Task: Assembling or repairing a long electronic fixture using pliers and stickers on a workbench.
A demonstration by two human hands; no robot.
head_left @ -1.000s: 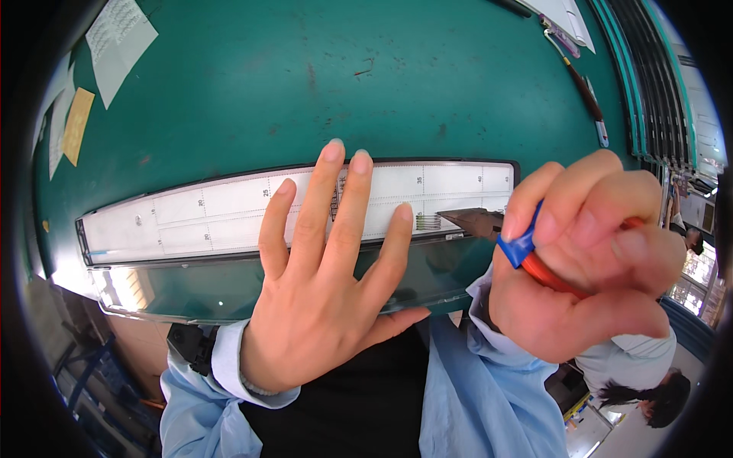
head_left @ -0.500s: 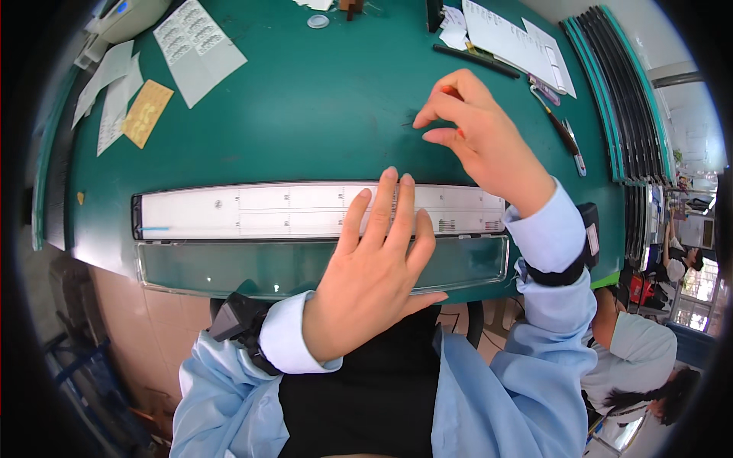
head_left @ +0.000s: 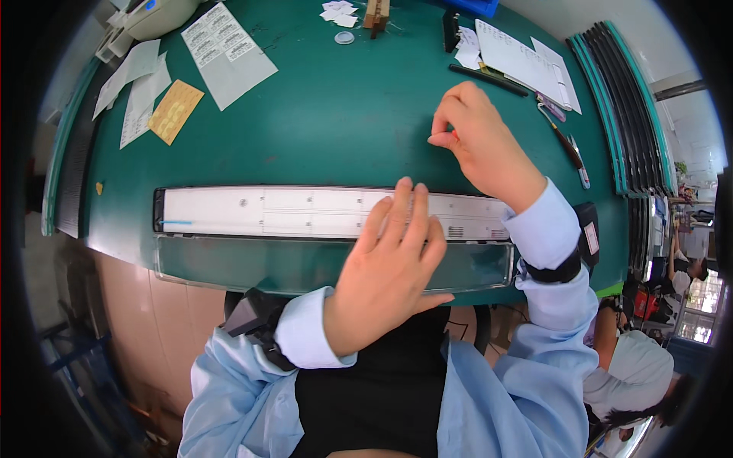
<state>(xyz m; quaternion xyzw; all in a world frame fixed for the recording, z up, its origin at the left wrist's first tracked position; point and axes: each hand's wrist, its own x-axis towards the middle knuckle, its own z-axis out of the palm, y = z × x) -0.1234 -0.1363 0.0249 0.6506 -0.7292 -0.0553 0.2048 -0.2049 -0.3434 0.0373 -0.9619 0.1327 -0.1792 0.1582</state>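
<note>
A long, narrow black-edged case [head_left: 158,208] lies across the near part of the table with its transparent lid [head_left: 229,263] swung toward me. A white printed strip [head_left: 214,200] fills the case, with a short blue line near its left end. My left hand [head_left: 393,263] rests flat over the strip and lid, fingers stretched out and slightly apart. Beyond the case's right part, my right hand [head_left: 481,141] is held with thumb and fingertips pressed together. A bit of red shows by its thumb; what it belongs to is hidden.
Paper sheets [head_left: 229,65] and a yellow card [head_left: 175,112] lie at the far left. A black stick [head_left: 489,79], papers [head_left: 519,61], a brown-handled tool [head_left: 565,141] and tweezers [head_left: 582,164] lie at the right. Black frames [head_left: 618,107] stand along the right edge. A person [head_left: 630,366] sits at right.
My right hand's thumb and fingers, slightly apart before, have closed together. My left hand stays flat on the strip. The whole view has shifted a little, so the table things appear farther right.
</note>
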